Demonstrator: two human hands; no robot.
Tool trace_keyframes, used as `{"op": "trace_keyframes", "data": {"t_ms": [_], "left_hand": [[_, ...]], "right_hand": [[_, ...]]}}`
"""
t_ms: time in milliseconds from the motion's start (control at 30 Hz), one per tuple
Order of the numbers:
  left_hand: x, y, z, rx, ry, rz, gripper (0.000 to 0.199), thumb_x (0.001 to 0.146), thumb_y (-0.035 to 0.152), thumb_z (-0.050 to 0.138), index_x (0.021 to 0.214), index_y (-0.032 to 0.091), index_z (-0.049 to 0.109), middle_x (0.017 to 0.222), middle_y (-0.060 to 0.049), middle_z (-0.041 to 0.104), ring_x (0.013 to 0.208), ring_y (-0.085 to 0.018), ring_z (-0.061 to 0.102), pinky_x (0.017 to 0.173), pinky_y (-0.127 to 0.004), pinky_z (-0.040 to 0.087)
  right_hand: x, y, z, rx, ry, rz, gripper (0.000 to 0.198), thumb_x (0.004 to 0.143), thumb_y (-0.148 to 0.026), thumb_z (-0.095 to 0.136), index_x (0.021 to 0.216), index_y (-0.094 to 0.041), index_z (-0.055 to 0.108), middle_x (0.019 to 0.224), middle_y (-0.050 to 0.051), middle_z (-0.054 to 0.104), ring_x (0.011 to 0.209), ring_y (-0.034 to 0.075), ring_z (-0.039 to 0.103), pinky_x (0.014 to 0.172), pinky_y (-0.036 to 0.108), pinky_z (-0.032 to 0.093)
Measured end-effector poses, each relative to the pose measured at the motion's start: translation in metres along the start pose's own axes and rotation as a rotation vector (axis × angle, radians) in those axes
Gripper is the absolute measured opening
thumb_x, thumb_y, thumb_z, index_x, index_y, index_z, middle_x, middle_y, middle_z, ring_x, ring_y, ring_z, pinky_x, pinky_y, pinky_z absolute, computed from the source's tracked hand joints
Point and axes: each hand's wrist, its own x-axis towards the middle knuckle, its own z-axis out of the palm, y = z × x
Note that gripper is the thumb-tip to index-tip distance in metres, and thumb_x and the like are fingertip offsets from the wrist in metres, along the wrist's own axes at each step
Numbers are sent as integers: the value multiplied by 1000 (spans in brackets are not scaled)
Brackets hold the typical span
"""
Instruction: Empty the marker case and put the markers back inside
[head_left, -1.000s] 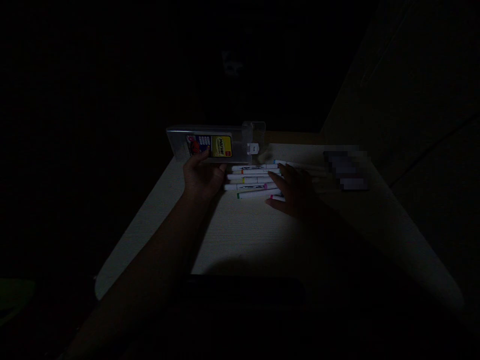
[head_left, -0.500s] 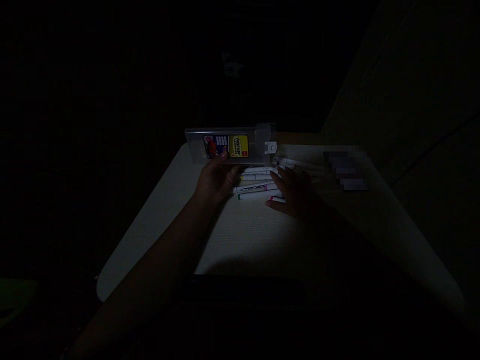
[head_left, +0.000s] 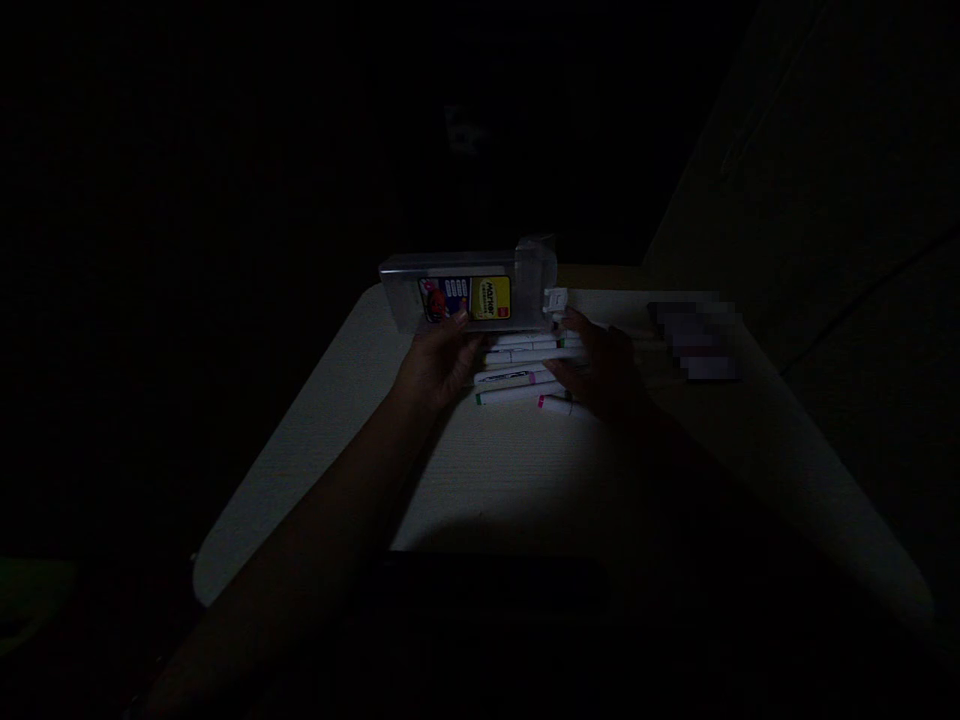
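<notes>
Gripping the clear case [head_left: 471,290] in the left hand [head_left: 439,365], with thumb pressed to the front over the label's lower edge and the other fingers tucked below or behind. Held on its long side just beyond the white markers [head_left: 514,378] on the bench [head_left: 480,460], with the clasp [head_left: 556,300] toward the right hand [head_left: 604,365]. Reaching over the markers' right ends with the right hand, thumb and forefinger apart; cannot tell a grasp from a light touch in such darkness. Could tip the case through pinching only along its lower side. Could bump the clasp with the forefinger just beside it. Could scatter the loose, round markers, especially the pink-ended marker [head_left: 555,404] nearest the body, through misjudging contact in shadow.
</notes>
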Motion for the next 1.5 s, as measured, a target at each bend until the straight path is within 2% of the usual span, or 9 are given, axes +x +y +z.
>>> {"op": "trace_keyframes", "data": {"t_ms": [233,367,533,667,867,1067,1200,1333,1500], "left_hand": [[-4,-7,7,-32,-25,15,66,74,11,89,135,23,66,128,-11,80,141,-37,67,117,-47,62],[-10,-13,9,8,-100,9,84,60,8,97,135,25,64,127,-10,79,138,-39,69,118,-53,59],[-9,-11,0,105,-130,73,90,56,21,105,136,30,63,132,-10,76,141,-39,66,117,-53,57],[-1,0,-10,199,-51,256,74,66,48,101,130,35,67,147,-8,68,149,-39,58,112,-48,58],[-6,5,-8,639,-133,535,94,55,43,107,138,33,66,165,-10,54,167,-44,29,125,-53,44],[-3,-9,-11,1008,-382,557,105,58,59,103,146,21,60,154,-19,62,147,-45,56,126,-60,41],[-1,-18,-17,929,-355,504,84,70,49,99,139,24,60,135,-15,70,127,-39,69,114,-55,53],[-8,-19,-12,744,-337,376,85,66,44,101,135,23,58,133,-13,69,128,-38,68,113,-54,54],[-19,-14,0,545,-434,232,79,66,38,101,130,23,57,133,-12,69,131,-39,68,115,-54,55]], "right_hand": [[10,9,-4,338,126,78,52,98,-61,57,129,-22,73,130,13,80,116,28,77,98,47,64],[14,8,-8,320,113,119,47,98,-63,59,115,-22,75,116,13,80,104,27,76,86,41,64],[11,3,-21,209,249,203,41,104,-52,47,100,-22,75,109,13,76,104,29,71,92,46,60],[7,1,-35,28,298,216,47,110,-42,32,109,-22,75,118,15,74,116,30,69,103,50,57],[7,1,-38,-166,239,153,58,109,-43,28,128,-21,77,122,19,76,129,41,65,110,66,50],[4,-14,-44,39,414,-241,53,111,-56,32,128,-31,76,111,9,80,110,30,74,103,52,60],[5,-23,-54,125,550,-343,40,110,-56,46,123,-30,73,108,8,79,101,26,76,95,48,64],[4,-25,-64,182,587,-421,42,105,-48,59,142,-27,63,126,9,76,118,28,74,102,48,64],[2,-23,-67,130,492,-370,66,109,-59,42,171,-43,30,170,5,48,162,35,43,136,62,35]]}}
